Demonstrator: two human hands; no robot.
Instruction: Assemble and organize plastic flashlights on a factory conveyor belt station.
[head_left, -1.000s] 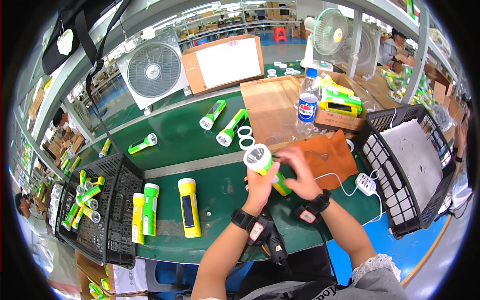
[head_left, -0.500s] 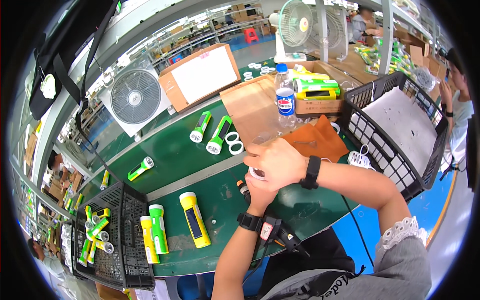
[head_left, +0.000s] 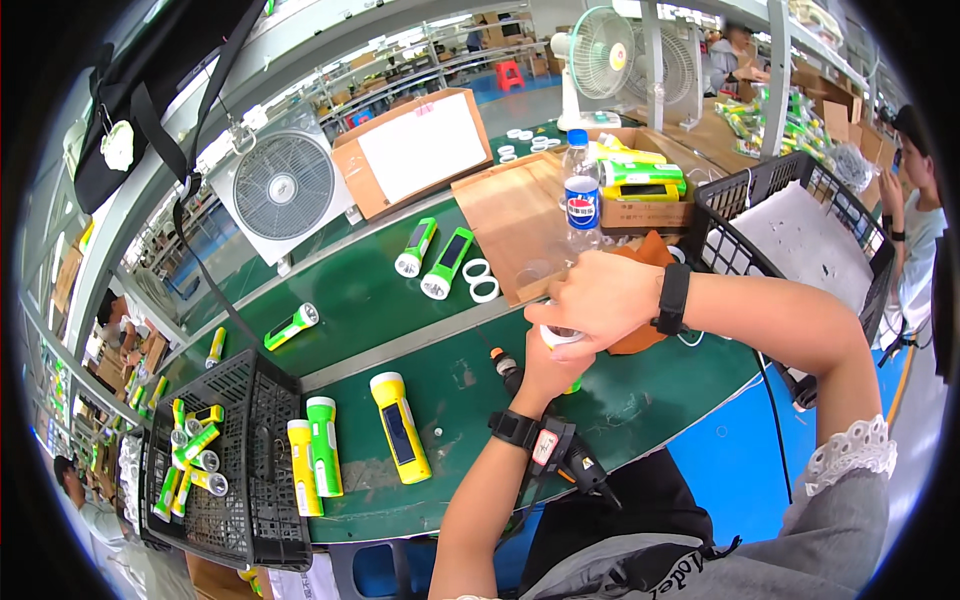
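Over the bench, my left hand (head_left: 552,372) is closed around a flashlight (head_left: 562,336), mostly hidden by the fingers. Its white rim shows between my hands, and a bit of green peeks out below. From above, my right hand (head_left: 612,298) grips the rim end. Beneath my left wrist lies a black power screwdriver (head_left: 580,468) with an orange tip. To the left on the bench rest a yellow flashlight (head_left: 400,430) with a dark panel, a green flashlight (head_left: 323,447) and another yellow flashlight (head_left: 303,467). An orange-brown cloth (head_left: 640,338) is partly behind my right hand.
A black crate (head_left: 270,440) with several flashlights stands at left; another crate (head_left: 760,255) is at right. Beyond my hands are a cola bottle (head_left: 581,200), a carton of flashlights (head_left: 650,215), white rings (head_left: 484,289) and green flashlights (head_left: 447,262). Fans stand farther back.
The whole view has shifted slightly, with the bench things appearing farther right. Both hands stay together on the flashlight; my right hand has turned a little over its rim, and green now shows below.
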